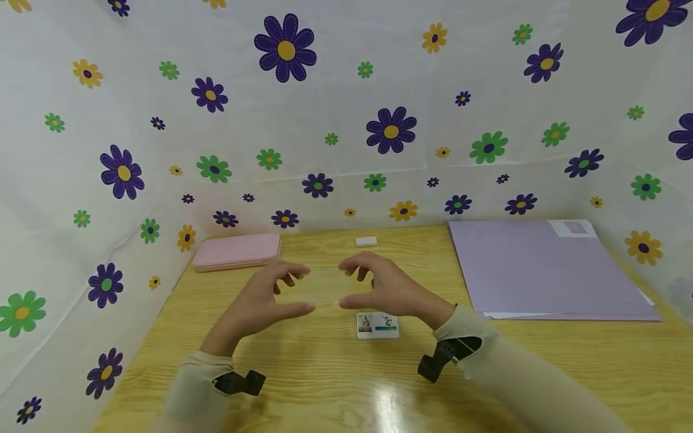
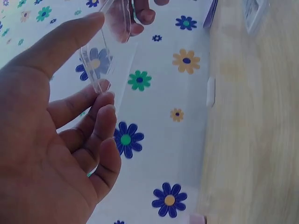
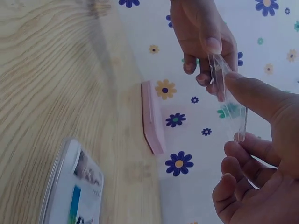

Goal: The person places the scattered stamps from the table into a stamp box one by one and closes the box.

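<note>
A clear plastic case [image 1: 327, 302], thin and see-through, is held up above the table between both hands. My left hand [image 1: 263, 299] pinches its left end, thumb on the lower edge and fingertips on the upper one. At the right end, the thumb and fingers of my right hand [image 1: 385, 287] grip it the same way. The left wrist view shows the clear case [image 2: 96, 63] edge-on, with thin walls. Below and slightly right of it, a white card [image 1: 378, 325] with a small photo and a coloured strip lies on the table; it looks thick in the right wrist view.
A pink case [image 1: 237, 251] lies at the back left of the wooden table [image 1: 303, 373]. Behind the hands is a small white block [image 1: 366, 241]. A purple folder [image 1: 547, 270] with papers inside covers the back right. Flower-printed cloth [image 1: 335, 96] hangs around the table.
</note>
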The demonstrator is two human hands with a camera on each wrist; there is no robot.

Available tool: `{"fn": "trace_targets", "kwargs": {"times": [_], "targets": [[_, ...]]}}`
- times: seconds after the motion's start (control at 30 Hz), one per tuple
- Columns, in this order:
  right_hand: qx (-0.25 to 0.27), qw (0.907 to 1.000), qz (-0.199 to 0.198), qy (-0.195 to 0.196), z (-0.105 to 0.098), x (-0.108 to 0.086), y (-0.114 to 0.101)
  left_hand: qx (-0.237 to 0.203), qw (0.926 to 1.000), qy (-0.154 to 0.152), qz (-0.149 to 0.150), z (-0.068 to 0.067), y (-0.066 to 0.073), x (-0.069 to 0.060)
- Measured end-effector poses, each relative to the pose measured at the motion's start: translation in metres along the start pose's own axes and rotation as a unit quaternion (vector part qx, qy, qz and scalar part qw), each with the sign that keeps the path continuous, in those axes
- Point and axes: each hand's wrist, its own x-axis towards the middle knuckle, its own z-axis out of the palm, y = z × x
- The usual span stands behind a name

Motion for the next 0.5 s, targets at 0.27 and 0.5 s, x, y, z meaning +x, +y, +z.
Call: {"fn": "trace_targets", "kwargs": {"times": [0.27,0.5], "targets": [[-0.005,0.9999,0.011,0.006,-0.012,-0.018,0.011,-0.010,0.9998,0.008,0.013,0.025,0.009,0.009],[-0.005,0.9998,0.014,0.012,-0.017,-0.034,0.021,-0.024,0.9995,-0.018,0.013,0.041,0.012,0.018]]}}
